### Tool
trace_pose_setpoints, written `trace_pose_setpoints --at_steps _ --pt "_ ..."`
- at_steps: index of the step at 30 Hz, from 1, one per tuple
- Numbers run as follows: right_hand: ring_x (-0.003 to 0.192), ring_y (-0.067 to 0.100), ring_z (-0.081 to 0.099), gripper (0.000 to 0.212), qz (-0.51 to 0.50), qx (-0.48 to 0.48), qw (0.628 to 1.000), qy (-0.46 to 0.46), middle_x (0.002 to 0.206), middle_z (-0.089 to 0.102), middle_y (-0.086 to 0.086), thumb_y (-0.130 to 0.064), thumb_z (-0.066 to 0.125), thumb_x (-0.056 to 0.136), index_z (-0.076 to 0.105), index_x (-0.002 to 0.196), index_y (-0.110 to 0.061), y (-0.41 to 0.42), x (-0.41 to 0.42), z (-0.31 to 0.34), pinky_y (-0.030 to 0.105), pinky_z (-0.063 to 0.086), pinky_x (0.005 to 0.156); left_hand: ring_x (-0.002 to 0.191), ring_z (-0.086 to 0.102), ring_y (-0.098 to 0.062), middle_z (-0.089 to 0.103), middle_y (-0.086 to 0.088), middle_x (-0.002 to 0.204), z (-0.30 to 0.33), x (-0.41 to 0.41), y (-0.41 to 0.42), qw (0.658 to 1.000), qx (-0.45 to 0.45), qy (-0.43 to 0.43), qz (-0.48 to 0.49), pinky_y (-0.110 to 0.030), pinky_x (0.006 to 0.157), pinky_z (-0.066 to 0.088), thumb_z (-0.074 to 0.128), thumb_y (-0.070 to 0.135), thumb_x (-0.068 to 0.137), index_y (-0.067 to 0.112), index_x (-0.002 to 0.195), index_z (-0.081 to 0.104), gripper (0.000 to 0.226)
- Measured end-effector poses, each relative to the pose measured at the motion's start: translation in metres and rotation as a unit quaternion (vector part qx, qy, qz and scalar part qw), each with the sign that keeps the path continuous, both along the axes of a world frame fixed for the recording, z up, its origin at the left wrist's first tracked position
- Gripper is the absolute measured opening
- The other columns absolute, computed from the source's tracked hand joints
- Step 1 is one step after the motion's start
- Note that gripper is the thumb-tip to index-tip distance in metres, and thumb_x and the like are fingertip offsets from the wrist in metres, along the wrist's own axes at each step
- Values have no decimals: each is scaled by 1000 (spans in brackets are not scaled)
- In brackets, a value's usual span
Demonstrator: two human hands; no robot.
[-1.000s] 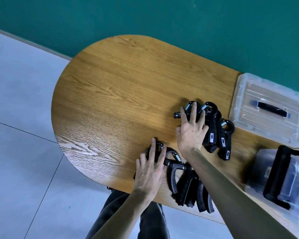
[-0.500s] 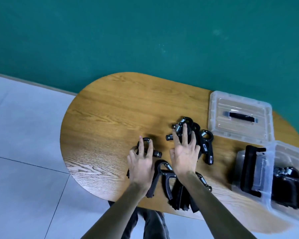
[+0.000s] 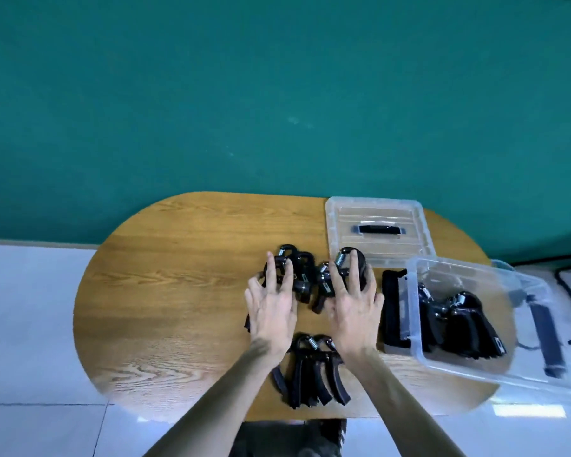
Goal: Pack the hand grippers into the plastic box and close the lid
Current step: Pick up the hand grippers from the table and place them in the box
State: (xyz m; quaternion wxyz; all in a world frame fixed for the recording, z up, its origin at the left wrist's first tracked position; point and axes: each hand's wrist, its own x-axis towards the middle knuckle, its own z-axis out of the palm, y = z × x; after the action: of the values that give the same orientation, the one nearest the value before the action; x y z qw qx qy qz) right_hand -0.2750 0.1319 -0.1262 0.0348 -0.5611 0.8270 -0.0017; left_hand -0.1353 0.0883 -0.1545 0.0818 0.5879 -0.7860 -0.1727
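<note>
Several black hand grippers lie in three groups on the wooden table (image 3: 178, 291). My left hand (image 3: 271, 308) rests flat, fingers spread, on the middle group (image 3: 299, 263). Beside it, my right hand (image 3: 355, 301) lies flat on another gripper (image 3: 343, 258) with a steel spring. Neither hand is closed around anything. A third bunch (image 3: 310, 371) lies at the near edge between my forearms. The clear plastic box (image 3: 412, 328) stands to the right of my right hand with several grippers inside (image 3: 459, 315). Its clear lid (image 3: 340, 225), with a black handle, lies flat behind.
A teal wall runs behind the table. The box overhangs the table's right end, with a black side handle (image 3: 391, 308) facing my right hand. White tiled floor surrounds the table, and a black cable (image 3: 567, 288) lies on it at the far right.
My left hand left the near bunch and moved forward onto the middle group. My right hand shifted right onto the spring gripper. The view swung right, showing the whole box.
</note>
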Motion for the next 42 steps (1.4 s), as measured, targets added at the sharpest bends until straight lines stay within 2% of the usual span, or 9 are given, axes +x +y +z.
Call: trace_pose_setpoints --at_steps 9,15,21,27,31,36,39,42 --pt "140 43 34 82 -73 -36 997 -10 165 21 9 -9 69 72 44 148 -26 67 -131 25 54 44 89 111 37 -34 12 -15 166 36 -156 45 999 -26 38 -24 -48 95 41 66 12 89 23 155 32 75" --pt "140 42 33 79 -89 -33 995 -38 165 20 8 -11 70 75 45 147 -28 106 -221 26 53 45 87 98 32 -29 14 -16 166 42 -247 82 999 -17 22 -22 -42 89 39 64 11 91 23 156 28 76" --pt "136 41 37 78 -123 2 990 -64 164 24 7 -13 71 74 47 146 -30 131 -299 3 52 45 85 105 41 -34 25 -16 163 29 -321 100 999 11 3 -40 -46 93 41 66 16 90 23 152 37 69" --pt "130 42 41 76 -117 44 988 -86 163 26 7 -13 70 72 48 144 -29 134 -332 -34 52 45 85 114 38 -33 9 -13 167 -7 -354 103 997 61 -40 -32 -42 97 35 56 16 97 26 157 26 68" --pt "140 39 27 73 -90 85 983 -137 167 9 4 -17 60 85 35 151 -33 124 -346 -60 53 37 99 112 34 -31 4 -13 167 -39 -364 100 994 83 -66 -16 -38 95 32 52 12 98 26 157 23 67" --pt "144 40 18 73 -52 115 976 -179 168 -5 4 -17 56 91 24 155 -33 124 -353 -86 55 33 103 111 33 -30 -5 -12 167 -63 -369 104 992 92 -88 -8 -36 93 30 55 3 93 28 158 15 80" --pt "146 39 6 78 -30 132 972 -190 166 -19 2 -11 48 93 12 158 -34 126 -358 -95 58 31 105 114 33 -32 -11 -11 167 -71 -369 104 991 99 -87 -11 -41 100 34 53 -2 92 30 159 10 86" --pt "150 40 -6 79 -13 141 972 -187 165 -23 4 -7 44 96 3 159 -30 126 -358 -97 63 27 109 112 34 -31 -11 -10 167 -77 -369 104 992 95 -85 -1 -45 101 37 58 1 91 32 159 12 87"
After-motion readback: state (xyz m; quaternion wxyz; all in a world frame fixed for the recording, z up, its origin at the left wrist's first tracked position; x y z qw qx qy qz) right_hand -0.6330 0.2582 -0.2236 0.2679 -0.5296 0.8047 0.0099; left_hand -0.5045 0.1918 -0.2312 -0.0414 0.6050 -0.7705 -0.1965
